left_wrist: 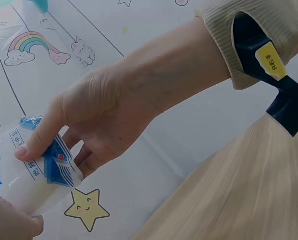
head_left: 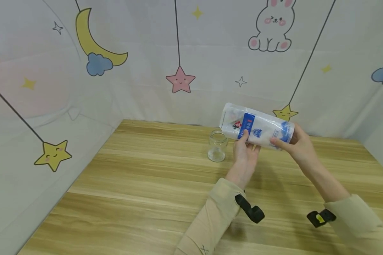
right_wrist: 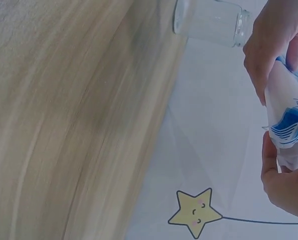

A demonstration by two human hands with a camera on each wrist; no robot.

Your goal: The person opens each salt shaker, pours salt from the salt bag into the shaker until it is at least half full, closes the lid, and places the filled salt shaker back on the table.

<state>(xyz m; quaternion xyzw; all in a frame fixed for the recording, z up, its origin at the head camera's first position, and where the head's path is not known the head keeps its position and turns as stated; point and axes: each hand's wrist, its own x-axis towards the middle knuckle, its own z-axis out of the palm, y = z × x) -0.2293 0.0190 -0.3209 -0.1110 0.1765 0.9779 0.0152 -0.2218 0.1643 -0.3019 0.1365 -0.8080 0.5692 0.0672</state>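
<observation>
Wood-grain tbl, wht backdrop behind w/ cartoon moon, pink star & bunny.

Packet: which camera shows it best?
Head: packet shows end to end, inside the frame. Left wrist crops it at the left edge, right wrist at the right edge; each shows only part.

A wood-grain table bears a glass jar.

Wood-grain worktop; pale backdrop behind, printed with yellow crescent moon, blue cloud at its lower edge, pink smiling star, white winking rabbit
</observation>
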